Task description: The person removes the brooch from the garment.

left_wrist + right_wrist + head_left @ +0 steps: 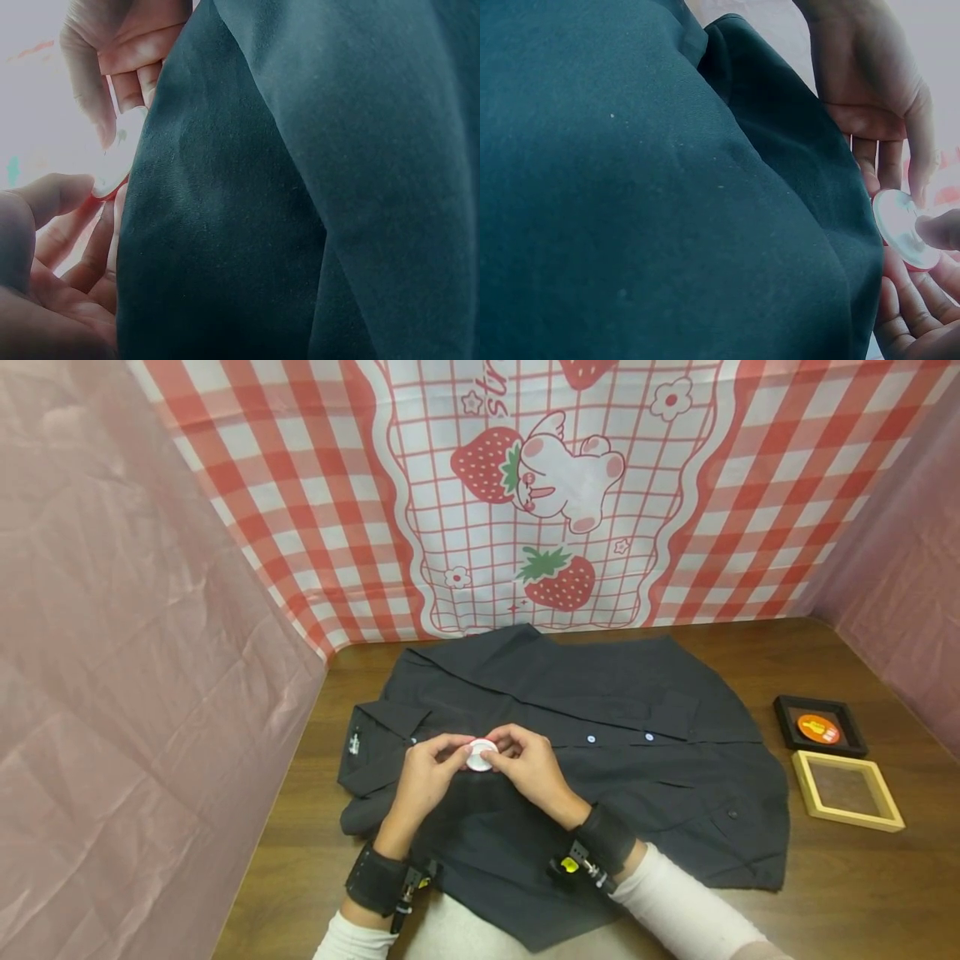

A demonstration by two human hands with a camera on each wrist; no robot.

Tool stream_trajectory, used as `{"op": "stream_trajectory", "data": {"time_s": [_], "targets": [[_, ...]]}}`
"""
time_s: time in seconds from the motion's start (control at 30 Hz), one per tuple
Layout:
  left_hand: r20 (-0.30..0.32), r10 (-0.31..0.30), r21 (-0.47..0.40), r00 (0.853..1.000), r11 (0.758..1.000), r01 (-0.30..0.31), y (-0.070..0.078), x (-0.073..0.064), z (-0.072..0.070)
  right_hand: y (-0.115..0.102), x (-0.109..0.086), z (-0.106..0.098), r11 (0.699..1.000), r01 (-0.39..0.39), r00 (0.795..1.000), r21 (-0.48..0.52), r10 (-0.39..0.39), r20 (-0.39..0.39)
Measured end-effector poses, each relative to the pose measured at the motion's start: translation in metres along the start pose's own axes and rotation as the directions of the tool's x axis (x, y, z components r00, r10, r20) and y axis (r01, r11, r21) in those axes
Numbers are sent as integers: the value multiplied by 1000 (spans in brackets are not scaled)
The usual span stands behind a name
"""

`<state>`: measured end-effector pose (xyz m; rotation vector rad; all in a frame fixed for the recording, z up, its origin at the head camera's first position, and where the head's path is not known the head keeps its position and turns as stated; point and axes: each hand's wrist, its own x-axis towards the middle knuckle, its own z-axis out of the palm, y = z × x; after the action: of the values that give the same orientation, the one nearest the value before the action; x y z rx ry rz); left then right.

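Observation:
Both hands meet over a dark shirt (pixel 585 793) spread on the table. Between them is a small round badge (pixel 482 756) with its white back towards me; a red rim shows in the wrist views. My left hand (pixel 429 781) pinches the badge's left edge between thumb and fingers. On the opposite edge, my right hand (pixel 534 775) pinches it the same way. In the right wrist view, a thumb presses on the pale back of the badge (pixel 900 225). Glare washes out part of the badge (pixel 120 150) in the left wrist view, and its front is hidden.
On the right of the wooden table (pixel 885 893) lies a black frame (pixel 783 722) holding an orange round badge (pixel 818 729). A pale yellow frame (pixel 806 785) lies just in front of it. A red-checked strawberry cloth (pixel 337 510) hangs behind; pink cloth (pixel 150 652) hangs at both sides.

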<state>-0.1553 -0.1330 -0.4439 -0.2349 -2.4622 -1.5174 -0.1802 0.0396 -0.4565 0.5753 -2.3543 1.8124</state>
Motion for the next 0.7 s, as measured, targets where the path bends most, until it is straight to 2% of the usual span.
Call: {"op": "stream_trajectory", "data": {"time_s": [0.43,0.7], "targets": [[-17,37,-10,999,999,-37,-2,0,0,1,-2,-3,999,29,1000,-29,-29,-1],[-26,58,43,998,997,-57,-1,-2,-1,2,-5,-5,998,59,998,-24,-59,16]]}}
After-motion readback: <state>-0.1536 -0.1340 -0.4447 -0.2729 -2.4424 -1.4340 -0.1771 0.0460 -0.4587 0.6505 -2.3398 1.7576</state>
